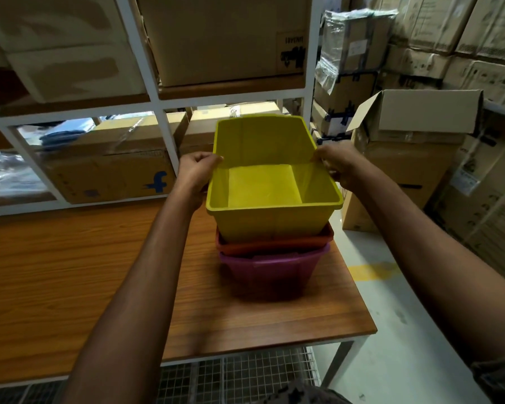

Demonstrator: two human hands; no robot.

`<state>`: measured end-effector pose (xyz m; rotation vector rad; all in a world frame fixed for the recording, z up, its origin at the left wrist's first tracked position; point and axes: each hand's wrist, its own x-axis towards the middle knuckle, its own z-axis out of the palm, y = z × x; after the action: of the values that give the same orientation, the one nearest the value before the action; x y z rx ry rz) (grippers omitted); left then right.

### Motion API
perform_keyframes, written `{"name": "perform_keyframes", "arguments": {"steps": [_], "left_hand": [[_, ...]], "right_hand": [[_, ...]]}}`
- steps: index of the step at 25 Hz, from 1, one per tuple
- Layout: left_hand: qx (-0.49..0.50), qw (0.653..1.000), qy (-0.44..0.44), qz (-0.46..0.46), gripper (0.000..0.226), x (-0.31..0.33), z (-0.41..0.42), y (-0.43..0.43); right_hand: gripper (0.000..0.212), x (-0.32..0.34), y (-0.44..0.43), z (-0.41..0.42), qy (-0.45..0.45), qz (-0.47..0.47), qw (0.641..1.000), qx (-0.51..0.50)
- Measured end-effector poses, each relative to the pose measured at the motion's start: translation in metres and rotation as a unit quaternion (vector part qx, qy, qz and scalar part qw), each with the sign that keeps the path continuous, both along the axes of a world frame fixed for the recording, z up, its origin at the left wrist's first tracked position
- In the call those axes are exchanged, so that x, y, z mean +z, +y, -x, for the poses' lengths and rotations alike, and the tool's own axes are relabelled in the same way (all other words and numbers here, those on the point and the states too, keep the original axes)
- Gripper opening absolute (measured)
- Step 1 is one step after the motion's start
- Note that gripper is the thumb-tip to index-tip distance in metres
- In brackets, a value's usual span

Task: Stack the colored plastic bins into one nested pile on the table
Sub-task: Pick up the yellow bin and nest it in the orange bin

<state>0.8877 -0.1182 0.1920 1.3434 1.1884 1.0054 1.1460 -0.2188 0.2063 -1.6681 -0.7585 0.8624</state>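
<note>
A yellow bin (270, 220) sits partly inside an orange-red bin (274, 243), which is nested in a purple bin (270, 269) standing on the wooden table (85, 258) near its right end. Only the orange-red bin's rim shows. My left hand (197, 170) grips the yellow bin's left rim. My right hand (337, 163) grips its right rim. The yellow bin tilts slightly toward me, its open top showing an empty inside.
White shelving (164, 132) with cardboard boxes runs along the table's far edge. Stacked cartons (414, 158) stand on the floor to the right, one with an open flap. A wire mesh shelf (245, 380) lies under the table. The table's right edge is close to the pile.
</note>
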Motion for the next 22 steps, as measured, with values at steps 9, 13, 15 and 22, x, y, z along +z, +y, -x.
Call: {"name": "perform_keyframes", "arguments": {"steps": [9,13,15,22], "left_hand": [[0.088,0.98,-0.168,-0.061,0.036,0.041,0.004,-0.019],[0.025,0.97,-0.239,-0.041,0.052,0.038,-0.019,-0.046],[-0.015,0.969,-0.241,-0.052,0.06,0.042,-0.032,-0.053],[0.026,0.96,-0.236,-0.146,0.044,0.058,-0.037,-0.05]], "right_hand": [[0.018,0.056,-0.016,0.011,0.059,-0.187,0.978,-0.068],[0.026,0.051,-0.012,0.018,0.106,-0.242,0.957,-0.122],[0.03,0.044,-0.011,0.021,0.098,-0.252,0.954,-0.127],[0.059,0.031,-0.023,0.013,0.047,-0.248,0.958,-0.136]]}}
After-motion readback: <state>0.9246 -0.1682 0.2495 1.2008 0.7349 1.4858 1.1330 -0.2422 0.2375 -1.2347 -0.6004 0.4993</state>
